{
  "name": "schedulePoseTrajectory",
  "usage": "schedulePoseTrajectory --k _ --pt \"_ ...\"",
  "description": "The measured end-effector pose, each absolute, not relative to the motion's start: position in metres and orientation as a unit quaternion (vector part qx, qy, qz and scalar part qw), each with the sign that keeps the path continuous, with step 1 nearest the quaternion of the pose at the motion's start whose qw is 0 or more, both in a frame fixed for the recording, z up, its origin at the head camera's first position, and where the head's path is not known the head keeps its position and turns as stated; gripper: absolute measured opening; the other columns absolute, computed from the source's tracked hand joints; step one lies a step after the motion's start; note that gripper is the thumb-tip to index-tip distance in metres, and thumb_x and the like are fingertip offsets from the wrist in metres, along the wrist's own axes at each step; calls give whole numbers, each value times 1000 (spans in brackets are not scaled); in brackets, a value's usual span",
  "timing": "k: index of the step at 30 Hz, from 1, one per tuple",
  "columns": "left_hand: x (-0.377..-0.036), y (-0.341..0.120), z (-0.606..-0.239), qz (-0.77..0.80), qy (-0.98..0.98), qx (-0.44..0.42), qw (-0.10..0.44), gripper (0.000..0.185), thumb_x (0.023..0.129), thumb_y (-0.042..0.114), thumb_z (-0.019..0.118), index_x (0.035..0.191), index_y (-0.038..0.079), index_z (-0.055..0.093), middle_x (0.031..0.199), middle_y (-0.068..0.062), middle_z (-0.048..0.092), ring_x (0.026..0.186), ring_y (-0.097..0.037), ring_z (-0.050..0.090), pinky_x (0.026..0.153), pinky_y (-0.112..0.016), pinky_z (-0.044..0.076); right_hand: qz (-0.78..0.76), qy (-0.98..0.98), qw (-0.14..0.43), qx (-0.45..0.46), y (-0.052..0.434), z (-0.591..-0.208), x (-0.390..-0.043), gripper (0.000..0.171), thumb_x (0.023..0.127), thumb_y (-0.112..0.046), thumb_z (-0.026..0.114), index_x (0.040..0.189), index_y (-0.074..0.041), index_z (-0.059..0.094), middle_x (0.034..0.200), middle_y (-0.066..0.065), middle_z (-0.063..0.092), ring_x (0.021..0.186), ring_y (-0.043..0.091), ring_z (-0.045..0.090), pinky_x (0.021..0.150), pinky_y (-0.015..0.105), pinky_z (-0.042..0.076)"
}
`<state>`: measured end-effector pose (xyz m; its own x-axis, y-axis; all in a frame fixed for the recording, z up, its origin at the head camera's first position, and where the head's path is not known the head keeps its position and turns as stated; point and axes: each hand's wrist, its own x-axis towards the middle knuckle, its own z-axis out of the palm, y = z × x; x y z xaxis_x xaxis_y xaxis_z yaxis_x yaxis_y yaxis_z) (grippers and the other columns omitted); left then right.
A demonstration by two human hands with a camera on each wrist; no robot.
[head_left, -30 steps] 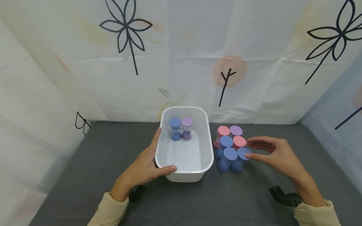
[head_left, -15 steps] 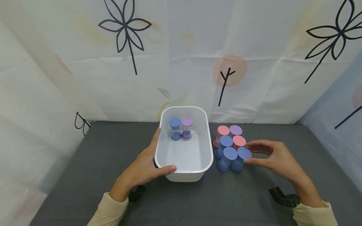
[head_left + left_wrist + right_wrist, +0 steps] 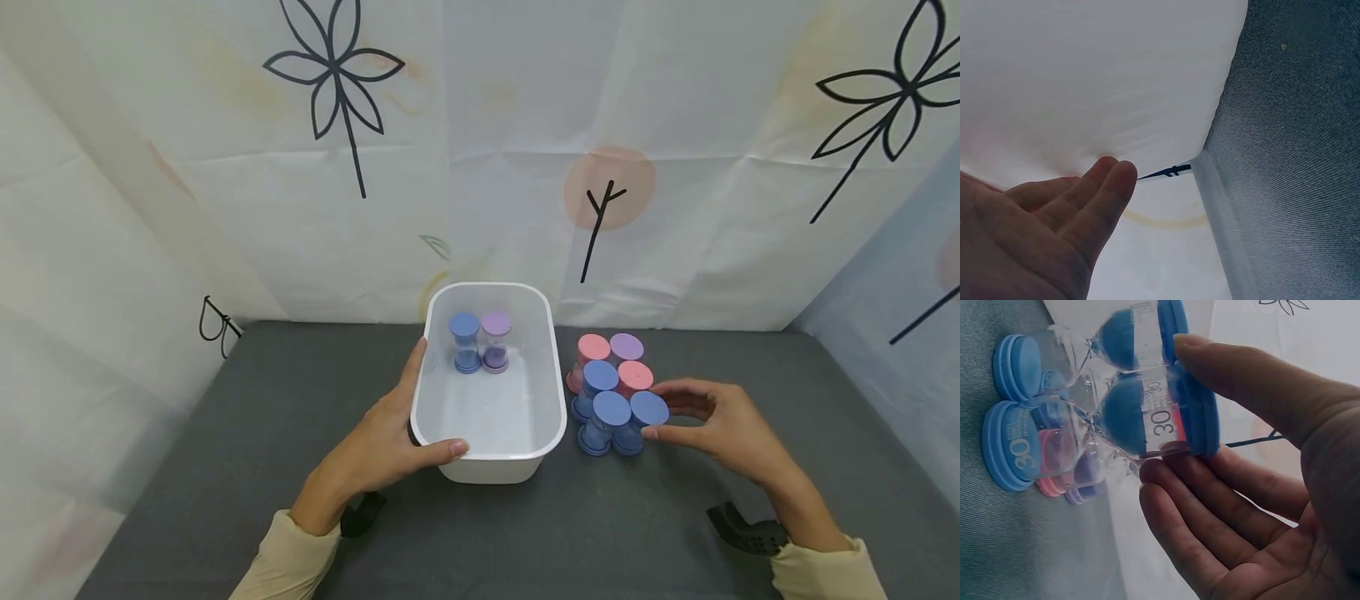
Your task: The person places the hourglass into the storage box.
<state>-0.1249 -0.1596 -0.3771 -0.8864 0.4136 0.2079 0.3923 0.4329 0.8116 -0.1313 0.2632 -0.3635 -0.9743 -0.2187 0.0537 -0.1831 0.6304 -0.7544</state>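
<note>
A white bin [image 3: 553, 392] stands mid-table with a blue sand timer [image 3: 465, 342] and a purple sand timer [image 3: 496, 340] upright at its far end. My left hand [image 3: 405, 421] grips the bin's near-left corner, thumb hooked over the front rim; in the left wrist view its fingers [image 3: 1100, 187] lie against the bin wall [image 3: 1085, 75]. Right of the bin stands a cluster of several timers. My right hand [image 3: 675, 414] pinches the cap of the nearest-right blue timer [image 3: 648, 407] between thumb and fingers; the right wrist view shows that timer [image 3: 1147, 419], marked 30, in my right hand [image 3: 1241, 462].
The cluster holds two pink-capped timers [image 3: 593, 347], a purple one [image 3: 626, 346] and other blue ones [image 3: 611, 408], packed close together. The grey table [image 3: 225, 433] is walled by white printed cloth [image 3: 480, 167] at the back and sides.
My right hand has moved left to the cluster and closed its thumb and fingers on the blue timer's cap. My left hand and the bin have stayed put.
</note>
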Motion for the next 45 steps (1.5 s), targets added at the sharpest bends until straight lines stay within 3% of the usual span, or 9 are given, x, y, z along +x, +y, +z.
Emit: schedulePoseTrajectory --k 10,20,30,37,45 --pt "-126 -159 -377 472 848 242 11 123 80 46 85 163 37 -6 154 7 39 113 -28 61 94 -48 46 -421 901 24 -99 261 -366 -130 54 81 -27 88 124 0 68 119 15 69 99 8 67 78 23 53" --pt "-127 -160 -380 474 846 245 14 124 81 44 85 163 33 -7 153 4 40 113 -28 60 94 -49 46 -405 910 18 -86 266 -362 -129 54 80 -30 89 124 -5 70 120 11 69 99 6 66 79 24 53" --pt "-126 -160 -380 469 851 238 6 124 79 46 86 163 36 -5 151 5 44 112 -27 62 95 -47 46 -403 910 -27 -94 275 -346 -116 44 82 -26 88 120 -12 72 111 1 73 95 1 67 77 19 51" --pt "-126 -160 -381 474 847 240 9 124 80 45 85 163 32 -7 151 4 42 115 -28 60 95 -49 46 -401 912 -46 -79 279 -332 -109 45 82 -24 88 122 -11 72 108 -7 73 94 -2 66 76 16 50" --pt "-125 -160 -381 477 847 233 14 124 80 46 85 163 32 -7 154 8 38 118 -30 59 96 -51 45 -387 911 -77 -117 271 -313 -108 43 79 -18 90 118 -11 73 105 -7 73 93 -2 65 73 14 49"
